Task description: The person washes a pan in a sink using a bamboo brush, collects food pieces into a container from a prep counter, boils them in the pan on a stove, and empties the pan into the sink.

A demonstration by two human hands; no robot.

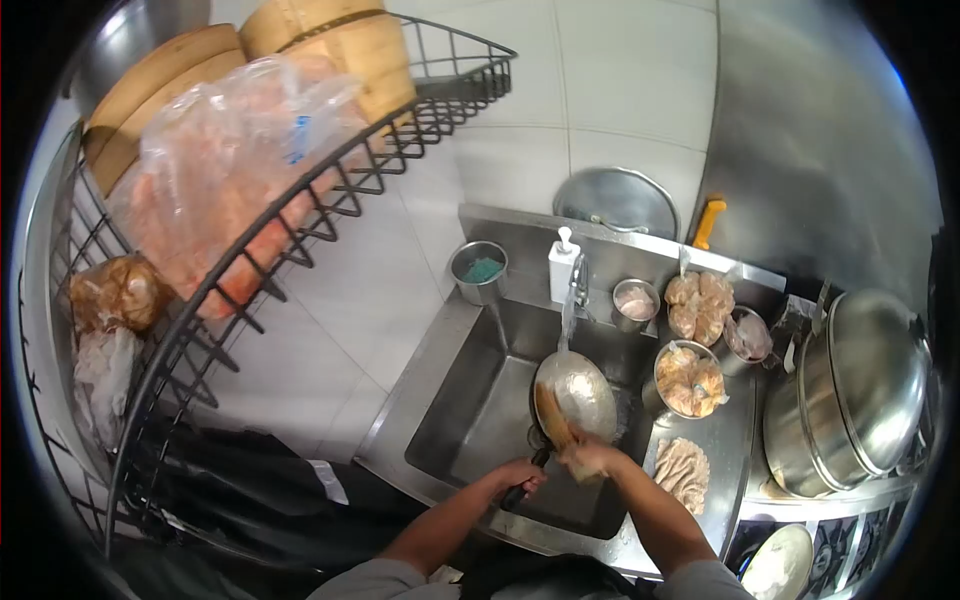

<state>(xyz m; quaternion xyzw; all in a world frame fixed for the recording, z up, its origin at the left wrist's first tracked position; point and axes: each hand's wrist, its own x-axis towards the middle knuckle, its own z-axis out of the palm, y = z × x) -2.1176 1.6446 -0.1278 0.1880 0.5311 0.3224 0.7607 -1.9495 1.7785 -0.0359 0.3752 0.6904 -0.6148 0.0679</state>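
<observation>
My left hand [522, 476] is closed round the black handle of a metal pan [585, 392], held tilted over the sink [465, 400]. Water from the faucet [580, 283] runs into the pan, whose inside is wet and shiny. In my right hand [590, 456] is a tan wooden-looking brush [551, 412], its end against the pan's left inner side. Motion blurs the brush and part of this hand, so the bristles cannot be made out. A crumpled beige cloth [682, 474] lies on the counter, right of my right forearm.
Behind the sink stand a white pump bottle [563, 268] and a metal cup [480, 270] with green contents. Several containers of bagged food, including one metal pot [690, 380], line the right side. A large lidded steel pot [845, 395] stands farther right. A black wire shelf [300, 215] juts out upper left.
</observation>
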